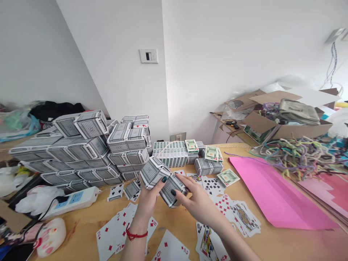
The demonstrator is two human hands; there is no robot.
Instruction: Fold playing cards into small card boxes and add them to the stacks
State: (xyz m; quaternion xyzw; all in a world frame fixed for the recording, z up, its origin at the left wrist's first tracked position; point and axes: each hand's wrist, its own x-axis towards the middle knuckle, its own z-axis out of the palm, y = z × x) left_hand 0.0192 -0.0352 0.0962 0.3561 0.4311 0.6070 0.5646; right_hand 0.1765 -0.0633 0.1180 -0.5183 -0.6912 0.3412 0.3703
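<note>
Above the middle of the table, my two hands hold a brick folded from playing cards (pixel 153 172), its grey patterned backs facing out. My left hand (pixel 150 194), with a red cord bracelet (pixel 136 236) on its wrist, grips the brick's left half, thumb on top. My right hand (pixel 194 197) closes round the right half, its thumb also on the upper face. Fingers beneath the brick are hidden. Loose playing cards (pixel 108 237) lie face up under and around my hands. Similar card bricks (pixel 89 148) are stacked behind, to the left.
Green-and-white card boxes (pixel 170 152) stand in a row behind my hands. Left are a white power strip (pixel 74 200) and a round white object with red marks (pixel 51 237). Pink paper (pixel 274 195), tangled yarn (pixel 290 154) and an open cardboard box (pixel 296 128) occupy the right.
</note>
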